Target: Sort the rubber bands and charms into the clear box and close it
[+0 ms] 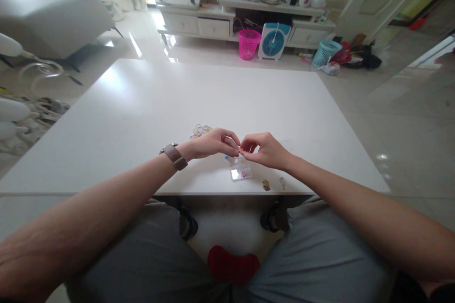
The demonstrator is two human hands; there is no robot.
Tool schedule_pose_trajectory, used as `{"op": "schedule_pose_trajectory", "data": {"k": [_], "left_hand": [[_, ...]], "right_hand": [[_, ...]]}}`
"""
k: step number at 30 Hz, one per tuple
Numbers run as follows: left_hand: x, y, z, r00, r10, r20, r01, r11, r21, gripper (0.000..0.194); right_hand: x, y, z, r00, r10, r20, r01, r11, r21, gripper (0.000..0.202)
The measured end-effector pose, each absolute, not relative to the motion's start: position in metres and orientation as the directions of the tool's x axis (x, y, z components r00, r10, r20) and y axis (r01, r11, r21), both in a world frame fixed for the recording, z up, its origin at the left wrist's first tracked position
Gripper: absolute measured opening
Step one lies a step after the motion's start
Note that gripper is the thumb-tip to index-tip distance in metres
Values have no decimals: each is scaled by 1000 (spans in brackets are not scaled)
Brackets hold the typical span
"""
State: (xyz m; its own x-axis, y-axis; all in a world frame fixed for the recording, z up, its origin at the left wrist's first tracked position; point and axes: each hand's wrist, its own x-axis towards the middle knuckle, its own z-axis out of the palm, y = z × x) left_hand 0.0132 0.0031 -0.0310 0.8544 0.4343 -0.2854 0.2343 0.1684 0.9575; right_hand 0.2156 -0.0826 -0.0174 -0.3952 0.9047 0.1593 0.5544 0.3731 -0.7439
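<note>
My left hand (221,143), with a brown watch on the wrist, and my right hand (263,148) meet fingertip to fingertip above the near part of the white table (227,90). Both are pinched, and whatever lies between the fingertips is too small to make out. Just below them is a small clear plastic box (241,171) with something pink inside. Several small rings (199,130) lie in a cluster behind my left hand. Near the table's front edge are a yellow and blue figure charm (266,185) and a small clear piece (282,182).
Across the floor, a pink basket (249,44), a blue and white fan (273,41) and a light blue basket (325,53) stand by a low white cabinet (213,27). A red object (232,265) is between my legs below the table edge.
</note>
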Motion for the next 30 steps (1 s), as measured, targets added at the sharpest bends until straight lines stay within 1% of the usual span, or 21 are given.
{"op": "schedule_pose_trajectory", "data": {"k": [7,9,12,15,17,20,23,27,30], "left_hand": [[16,2,-27,840,447,-308,271,145,952,19],[17,3,-27,839,440,-320,278,160,947,17],[16,5,-28,853,413,-319,260,193,946,18],[14,7,-30,870,384,-309,238,222,946,23],[13,7,-29,875,365,-319,244,238,940,27],[12,4,-27,874,343,-344,272,240,932,29],[12,1,-27,872,335,-357,295,224,929,26],[14,-3,-28,848,327,-417,332,286,899,25],[17,-6,-26,825,333,-457,361,312,879,24]], "right_hand": [[218,-80,-16,-380,917,125,557,334,-760,14],[218,-80,-16,-385,911,146,541,351,-764,14],[218,-80,-15,-423,883,204,505,417,-756,9],[218,-80,-15,-472,842,262,493,498,-714,8],[219,-81,-15,-509,816,274,496,538,-682,9],[219,-83,-15,-591,769,245,505,589,-631,9],[217,-85,-14,-660,719,218,501,637,-586,12],[215,-87,-11,-724,665,184,502,690,-522,17],[214,-87,-11,-736,662,139,546,703,-455,18]]}}
